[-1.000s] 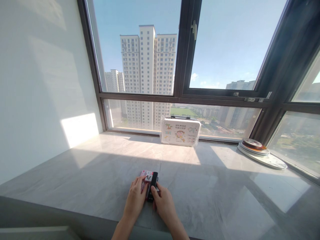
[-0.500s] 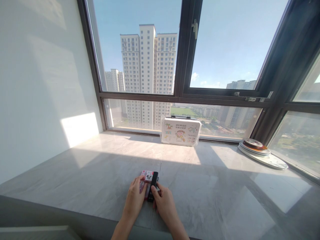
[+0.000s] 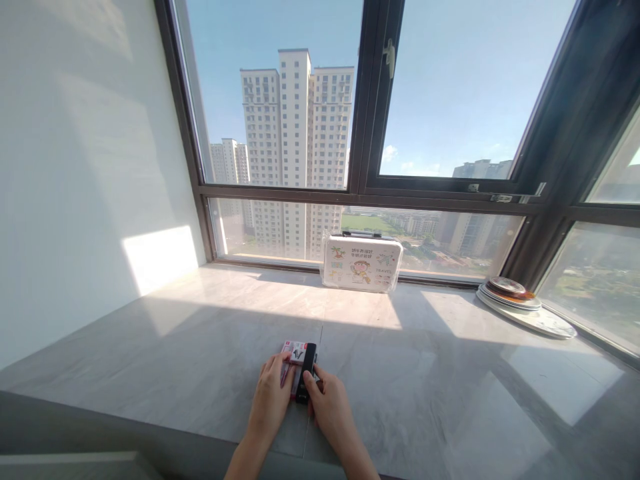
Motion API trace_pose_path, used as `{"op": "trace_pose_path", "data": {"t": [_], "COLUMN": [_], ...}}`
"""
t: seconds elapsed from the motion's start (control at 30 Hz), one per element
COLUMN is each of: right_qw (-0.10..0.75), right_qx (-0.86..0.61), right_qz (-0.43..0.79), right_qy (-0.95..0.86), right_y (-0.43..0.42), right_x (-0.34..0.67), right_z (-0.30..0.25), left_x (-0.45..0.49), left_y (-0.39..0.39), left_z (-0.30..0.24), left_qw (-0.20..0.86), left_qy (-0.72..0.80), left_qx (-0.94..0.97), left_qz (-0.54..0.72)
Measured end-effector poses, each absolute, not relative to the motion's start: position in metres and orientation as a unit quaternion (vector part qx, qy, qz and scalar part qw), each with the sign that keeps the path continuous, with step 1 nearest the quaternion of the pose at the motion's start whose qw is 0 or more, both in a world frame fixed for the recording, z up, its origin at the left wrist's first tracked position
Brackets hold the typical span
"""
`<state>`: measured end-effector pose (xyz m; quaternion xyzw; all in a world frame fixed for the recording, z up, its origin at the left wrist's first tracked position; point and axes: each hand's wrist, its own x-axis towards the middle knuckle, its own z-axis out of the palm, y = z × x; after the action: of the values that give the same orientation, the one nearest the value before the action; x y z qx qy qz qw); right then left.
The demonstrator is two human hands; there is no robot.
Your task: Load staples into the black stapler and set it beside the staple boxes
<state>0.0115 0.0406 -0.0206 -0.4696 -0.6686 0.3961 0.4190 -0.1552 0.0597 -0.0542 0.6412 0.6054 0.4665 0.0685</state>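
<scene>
- Your forearms reach in from the bottom edge, and your two hands meet low, near the front edge of the marble-look sill [image 3: 165,373].
- Your left hand [image 3: 270,395] grips the left side of a pink-and-white package [image 3: 299,351], fingers bent over it and thumb pointing forward.
- Your right hand [image 3: 329,402] pinches a black oblong piece [image 3: 311,360], thumb on top, the fingers around its right side partly hidden.
- The package shows red patches and a small dark picture on its far end (the print is too small to read); your left hand covers much of the rest.
- The black piece lies lengthwise along the package's right side, pointing toward the window [image 3: 280,192].
- Beyond your hands, well apart, a white case [image 3: 363,265] stands upright by the glass, printed with cartoons and "TRAVEL".
- Far right, stacked plates [image 3: 550,325] sit by the window corner.
</scene>
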Motion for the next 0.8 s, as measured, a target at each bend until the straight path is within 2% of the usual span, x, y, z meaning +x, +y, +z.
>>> {"op": "trace_pose_path", "data": {"t": [0.8], "right_qw": [0.428], "right_qx": [-0.471], "right_qz": [0.398], "right_qy": [-0.66], "right_y": [0.0406], "right_x": [0.0093], "right_z": [-0.0207], "left_x": [-0.1554], "left_y": [0.059], "left_z": [-0.0553], "left_qw": [0.077], "left_qy": [0.607], "left_qx": [0.638], "left_qz": [0.467]}}
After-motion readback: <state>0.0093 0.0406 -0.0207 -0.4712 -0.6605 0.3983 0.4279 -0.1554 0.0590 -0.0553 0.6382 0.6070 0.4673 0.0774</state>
